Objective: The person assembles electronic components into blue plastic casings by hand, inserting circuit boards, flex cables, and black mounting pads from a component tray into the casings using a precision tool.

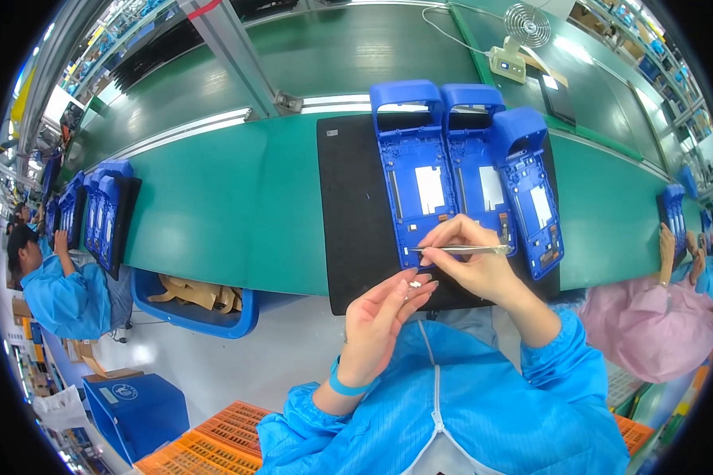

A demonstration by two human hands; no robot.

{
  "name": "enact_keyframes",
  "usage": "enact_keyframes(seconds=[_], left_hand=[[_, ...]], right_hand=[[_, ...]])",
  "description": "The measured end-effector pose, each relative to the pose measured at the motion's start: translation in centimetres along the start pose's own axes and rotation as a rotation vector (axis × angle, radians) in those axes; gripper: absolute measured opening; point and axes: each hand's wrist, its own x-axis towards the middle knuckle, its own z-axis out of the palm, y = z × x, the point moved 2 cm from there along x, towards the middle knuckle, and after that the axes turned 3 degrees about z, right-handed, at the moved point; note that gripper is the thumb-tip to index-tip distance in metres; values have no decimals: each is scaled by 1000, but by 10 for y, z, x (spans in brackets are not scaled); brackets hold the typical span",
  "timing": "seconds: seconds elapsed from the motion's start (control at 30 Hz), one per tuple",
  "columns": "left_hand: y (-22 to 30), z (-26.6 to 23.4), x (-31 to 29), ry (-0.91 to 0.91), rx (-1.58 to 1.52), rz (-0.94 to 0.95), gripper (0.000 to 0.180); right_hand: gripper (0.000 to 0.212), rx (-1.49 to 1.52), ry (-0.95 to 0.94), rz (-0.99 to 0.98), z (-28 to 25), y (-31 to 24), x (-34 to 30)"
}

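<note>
My right hand grips metal tweezers that point left, their tip at the lower end of the leftmost blue plastic housing. My left hand is held palm up just below, fingers apart, with a small white part resting on its fingertips. Three blue housings lie side by side on a black mat: the leftmost, a middle one and a right one. A blue band circles my left wrist.
The mat lies on a green conveyor belt. A blue bin with brown scraps hangs below its edge. Co-workers sit at left and right with more blue housings. A small white fan stands at the back. Orange crates are on the floor.
</note>
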Motion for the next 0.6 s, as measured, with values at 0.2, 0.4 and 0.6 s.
enact_keyframes(seconds=[0.2, 0.4, 0.6], left_hand=[[0, 0, -2, -2, 10, 3, 32], [-3, 1, -1, 26, -9, 14, 30], [-15, 0, 6, -25, 128, -1, 25]], right_hand=[[10, 7, -19, 25, 0, 0, -1], [10, 108, -89, 27, -5, -2, -11], [14, 124, -26, -42, -31, -4, -35]])
